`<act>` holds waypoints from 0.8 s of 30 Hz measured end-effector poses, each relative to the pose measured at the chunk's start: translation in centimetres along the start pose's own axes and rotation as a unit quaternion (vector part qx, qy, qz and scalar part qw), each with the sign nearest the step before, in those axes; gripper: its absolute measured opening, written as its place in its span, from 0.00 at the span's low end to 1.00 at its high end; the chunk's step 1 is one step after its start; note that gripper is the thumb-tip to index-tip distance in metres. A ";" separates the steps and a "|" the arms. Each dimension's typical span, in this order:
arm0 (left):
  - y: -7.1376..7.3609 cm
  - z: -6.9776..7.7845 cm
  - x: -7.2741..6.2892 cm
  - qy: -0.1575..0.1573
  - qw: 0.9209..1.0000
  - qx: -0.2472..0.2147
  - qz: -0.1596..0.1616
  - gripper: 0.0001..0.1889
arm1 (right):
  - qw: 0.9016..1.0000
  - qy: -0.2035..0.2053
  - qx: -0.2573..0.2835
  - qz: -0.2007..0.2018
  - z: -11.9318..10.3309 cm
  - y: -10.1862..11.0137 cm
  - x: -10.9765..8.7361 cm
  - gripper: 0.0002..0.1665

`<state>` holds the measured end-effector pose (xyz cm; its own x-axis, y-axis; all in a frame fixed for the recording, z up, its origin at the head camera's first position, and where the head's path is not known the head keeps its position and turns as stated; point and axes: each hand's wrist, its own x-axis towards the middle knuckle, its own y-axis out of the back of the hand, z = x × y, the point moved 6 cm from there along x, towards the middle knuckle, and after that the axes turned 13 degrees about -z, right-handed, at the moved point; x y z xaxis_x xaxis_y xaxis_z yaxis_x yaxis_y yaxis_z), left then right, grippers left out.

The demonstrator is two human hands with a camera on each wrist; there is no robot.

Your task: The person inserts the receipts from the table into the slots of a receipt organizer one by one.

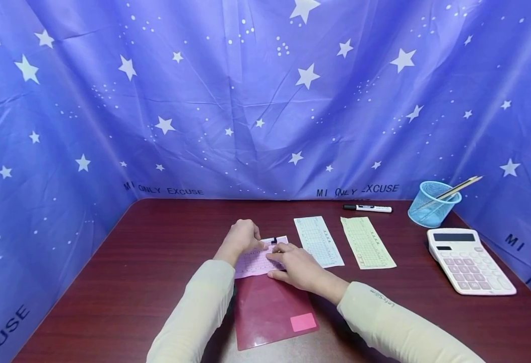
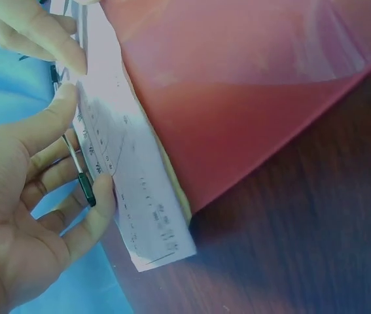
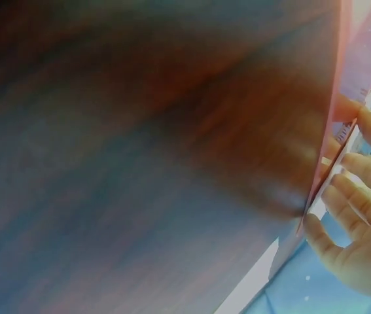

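Observation:
A translucent red folder [image 1: 270, 312] with a pink label lies on the table, slightly turned. Across its far end is a pink printed form [image 1: 251, 266], under a metal clip [image 1: 269, 240] with black ends. My left hand [image 1: 242, 236] pinches at this clip; the left wrist view shows its thumb and fingers around the clip bar [image 2: 84, 186], little finger touching the form's edge. From the right, my right hand [image 1: 303, 268] rests its extended fingers on the form, thumb lower down. In the right wrist view, its fingers [image 3: 352, 196] line the folder's edge.
Right of the folder lie a bluish-white form [image 1: 319, 242] and a yellow-green form [image 1: 368, 243]. Behind them is a black-and-white marker [image 1: 367, 208]. A blue mesh cup [image 1: 430, 212] with pencils and a calculator [image 1: 471, 262] stand farther right. A blue star-printed curtain [image 1: 247, 101] hangs around the table.

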<state>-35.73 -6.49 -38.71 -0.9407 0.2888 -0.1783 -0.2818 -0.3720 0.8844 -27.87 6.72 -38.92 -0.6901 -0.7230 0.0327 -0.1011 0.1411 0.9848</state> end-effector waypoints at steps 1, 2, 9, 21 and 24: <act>0.0 0.0 0.0 -0.002 1.000 0.000 0.001 0.12 | 1.000 -0.001 0.001 -0.004 -0.1 0.0 0.0 0.24; 0.0 -0.1 0.0 -0.003 1.000 -0.001 0.001 0.12 | 1.000 -0.002 0.004 -0.009 -0.1 0.1 0.0 0.24; -0.2 -0.1 -0.1 -0.002 1.000 -0.003 0.001 0.14 | 0.998 0.012 0.062 -0.021 0.8 0.4 -0.4 0.20; -0.1 -0.5 -0.1 -0.016 1.000 0.015 0.008 0.14 | 0.972 -0.082 0.199 0.089 6.1 3.6 -3.4 0.12; -0.1 -0.5 -0.2 -0.017 1.000 0.014 0.007 0.13 | 0.957 -0.154 0.225 0.096 8.0 3.9 -4.4 0.15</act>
<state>-35.62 -6.94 -38.94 -0.9375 0.3133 -0.1511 -0.2625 -0.3522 0.8984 -30.93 15.87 -36.58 -0.8986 -0.4302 0.0861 -0.2010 0.5781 0.7908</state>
